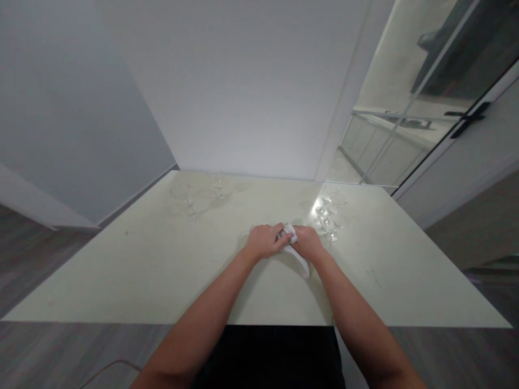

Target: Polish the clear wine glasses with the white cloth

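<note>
Over the middle of a pale table [141, 270], my left hand [264, 241] and my right hand [308, 241] meet around a white cloth [292, 244]. Both hands grip the cloth, and its loose end hangs down below my right wrist. Whether something is wrapped inside the cloth is hidden by my fingers. A cluster of clear stemmed glasses [327, 217] stands just right of my right hand, a short gap away.
More clear glasses [190, 199] stand at the far left of the table, near the white wall. A glass sliding door [409, 108] is at the back right. Dark wood floor surrounds the table.
</note>
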`<control>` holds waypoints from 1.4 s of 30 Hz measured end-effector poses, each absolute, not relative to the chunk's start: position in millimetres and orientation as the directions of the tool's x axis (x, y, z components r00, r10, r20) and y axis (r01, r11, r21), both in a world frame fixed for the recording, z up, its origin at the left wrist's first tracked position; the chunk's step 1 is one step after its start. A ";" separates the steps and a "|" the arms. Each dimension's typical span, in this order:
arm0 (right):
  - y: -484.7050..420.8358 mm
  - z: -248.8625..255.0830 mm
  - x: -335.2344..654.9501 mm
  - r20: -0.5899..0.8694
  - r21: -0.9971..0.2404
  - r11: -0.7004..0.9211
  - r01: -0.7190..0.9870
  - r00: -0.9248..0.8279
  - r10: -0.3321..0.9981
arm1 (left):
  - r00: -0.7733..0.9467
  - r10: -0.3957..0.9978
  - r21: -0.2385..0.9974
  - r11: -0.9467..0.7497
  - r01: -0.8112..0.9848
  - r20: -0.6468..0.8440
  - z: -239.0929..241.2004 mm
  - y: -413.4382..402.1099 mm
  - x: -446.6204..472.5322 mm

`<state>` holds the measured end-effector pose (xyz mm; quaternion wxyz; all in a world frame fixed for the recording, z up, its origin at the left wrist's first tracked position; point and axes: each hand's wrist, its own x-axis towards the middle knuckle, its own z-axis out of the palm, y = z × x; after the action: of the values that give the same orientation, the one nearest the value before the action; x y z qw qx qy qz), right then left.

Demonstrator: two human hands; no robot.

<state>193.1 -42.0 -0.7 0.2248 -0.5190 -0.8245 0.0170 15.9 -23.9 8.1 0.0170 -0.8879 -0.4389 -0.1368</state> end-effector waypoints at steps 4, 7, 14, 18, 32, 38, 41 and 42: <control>-39.3 -5.8 194.7 0.422 -0.352 0.484 0.801 -0.326 0.846 | 0.603 0.726 0.121 -0.666 0.736 0.330 7.7 -23.9 16.6; -31.3 -18.6 191.4 0.424 -0.670 0.437 0.600 -0.173 0.889 | 0.606 0.601 0.073 -0.739 0.670 0.521 9.5 -21.9 16.2; -28.3 -20.3 192.5 0.361 -0.583 0.420 0.695 -0.242 0.901 | 0.603 0.712 0.116 -0.675 0.728 0.360 9.5 -20.5 18.3; -36.4 -10.6 196.0 0.405 -0.300 0.466 0.832 -0.331 0.852 | 0.557 0.798 0.155 -0.595 0.789 0.228 8.7 -24.1 20.8; -29.6 -17.1 196.8 0.363 -0.487 0.420 0.766 -0.260 0.895 | 0.611 0.730 0.095 -0.662 0.743 0.307 10.7 -21.9 19.4; -39.2 -6.4 197.4 0.466 -0.208 0.516 0.831 -0.379 0.799 | 0.610 0.759 0.149 -0.646 0.749 0.226 18.7 -27.0 18.4; -40.3 -5.5 197.2 0.532 -0.073 0.603 0.795 -0.480 0.698 | 0.644 0.736 0.238 -0.677 0.696 0.210 19.1 -25.0 15.9; -40.6 -5.8 197.1 0.548 -0.046 0.625 0.779 -0.503 0.668 | 0.656 0.726 0.272 -0.686 0.674 0.206 18.3 -23.7 14.7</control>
<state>197.1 -40.6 -5.8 0.2675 -0.4205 -0.8607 -0.1037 14.7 -23.7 18.3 -0.0859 -0.9059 -0.3865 -0.1505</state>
